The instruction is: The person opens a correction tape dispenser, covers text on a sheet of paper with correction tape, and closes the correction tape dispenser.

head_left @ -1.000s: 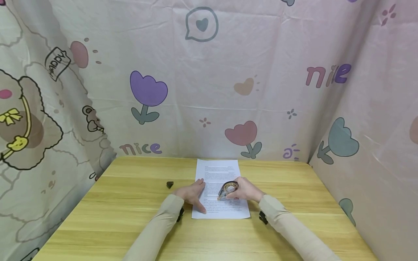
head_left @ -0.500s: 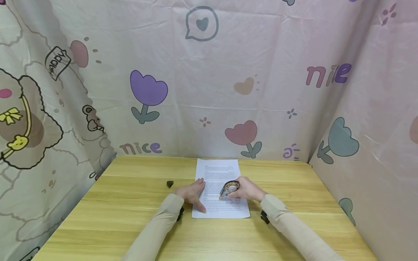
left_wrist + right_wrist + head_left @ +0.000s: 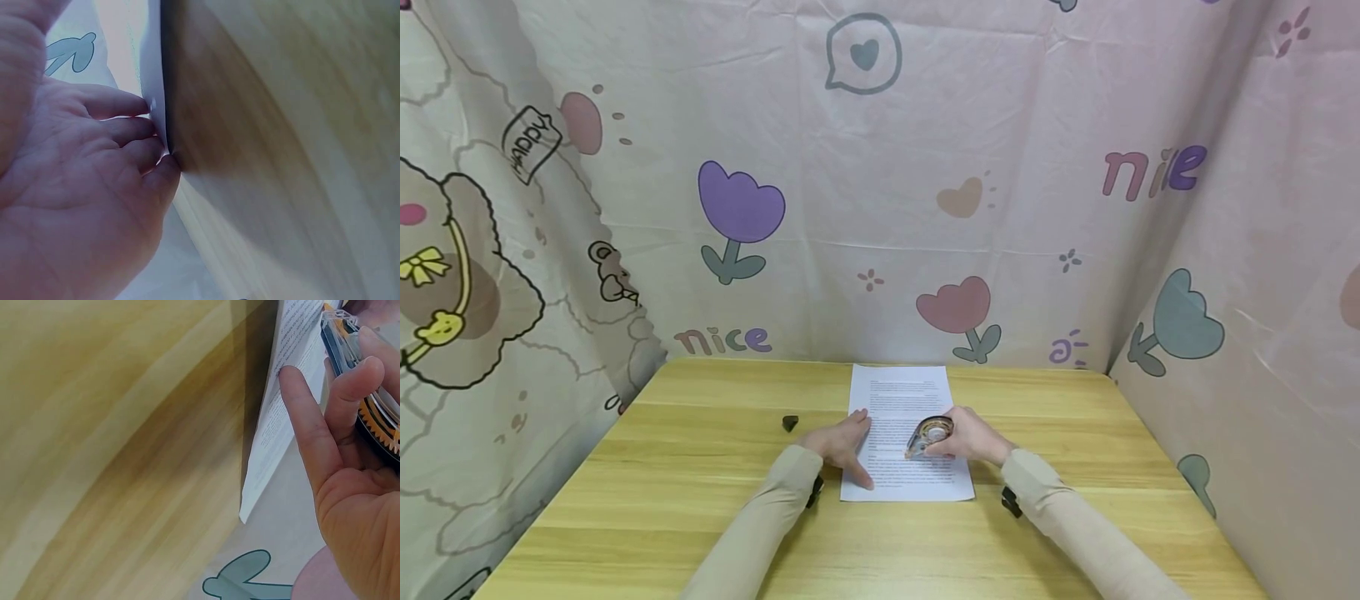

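A printed sheet of paper (image 3: 898,492) lies upright to me on the table, lines of text across it. My left hand (image 3: 841,446) presses on its left edge, thumb and fingers spread; the left wrist view shows the fingertips (image 3: 164,165) right at the paper's edge. My right hand (image 3: 973,437) grips a correction tape dispenser (image 3: 934,430), clear-bodied with a dark rim. Its tip points down and left onto the text. In the right wrist view the dispenser (image 3: 369,419) shows orange gear teeth inside, and the little finger touches the sheet.
A small dark cap-like piece (image 3: 790,423) lies on the wooden table (image 3: 722,467) left of the paper. A printed curtain (image 3: 865,208) hangs at the back and both sides. Dark wrist cameras sit under both cuffs.
My right hand has slid slightly to the right across the paper with the correction tape dispenser. The left hand and the sheet have stayed in place.
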A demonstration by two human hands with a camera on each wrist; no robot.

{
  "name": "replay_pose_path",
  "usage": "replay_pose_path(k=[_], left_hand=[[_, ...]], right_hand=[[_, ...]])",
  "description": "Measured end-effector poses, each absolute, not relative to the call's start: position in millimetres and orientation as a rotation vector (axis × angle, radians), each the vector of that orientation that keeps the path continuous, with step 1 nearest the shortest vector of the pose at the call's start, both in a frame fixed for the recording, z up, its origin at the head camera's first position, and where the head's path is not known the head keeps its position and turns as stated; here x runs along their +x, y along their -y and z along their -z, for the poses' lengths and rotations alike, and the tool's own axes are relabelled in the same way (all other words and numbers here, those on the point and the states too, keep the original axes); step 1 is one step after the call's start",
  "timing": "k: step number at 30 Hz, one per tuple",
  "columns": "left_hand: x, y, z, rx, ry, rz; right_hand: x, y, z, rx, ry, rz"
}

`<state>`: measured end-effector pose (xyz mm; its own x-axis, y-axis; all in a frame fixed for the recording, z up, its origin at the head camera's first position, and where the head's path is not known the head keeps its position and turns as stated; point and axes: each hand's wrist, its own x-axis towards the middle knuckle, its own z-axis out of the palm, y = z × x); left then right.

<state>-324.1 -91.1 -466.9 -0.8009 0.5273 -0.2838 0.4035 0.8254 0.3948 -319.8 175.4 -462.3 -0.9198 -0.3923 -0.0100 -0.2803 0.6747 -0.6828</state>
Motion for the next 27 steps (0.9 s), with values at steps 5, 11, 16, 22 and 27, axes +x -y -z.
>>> replay_pose_path(k=[5,11,16,22,27], left_hand=[[-322.9,90.3,465.8,0.698,-2.631,-0.441],[-323.0,90.2,465.7,0.698,-2.633,-0.441],[-323.9,89.7,466.0,0.705,-2.634,-0.433],[-323.8,90.2,466.0,0.682,-2.62,-0.459],[-323.8,90.6,465.3,0.678,-2.62,-0.455]], right_hand=[[-318.2,-176.6,463.4,-0.533,-2.724,1.08],[-316.7,-178.1,462.7,-0.515,-2.723,1.079],[-316.6,-180.8,462.9,-0.497,-2.717,1.079],[-315.9,-182.1,461.9,-0.477,-2.706,1.075],[-316.2,-183.0,461.9,-0.475,-2.693,1.093]])
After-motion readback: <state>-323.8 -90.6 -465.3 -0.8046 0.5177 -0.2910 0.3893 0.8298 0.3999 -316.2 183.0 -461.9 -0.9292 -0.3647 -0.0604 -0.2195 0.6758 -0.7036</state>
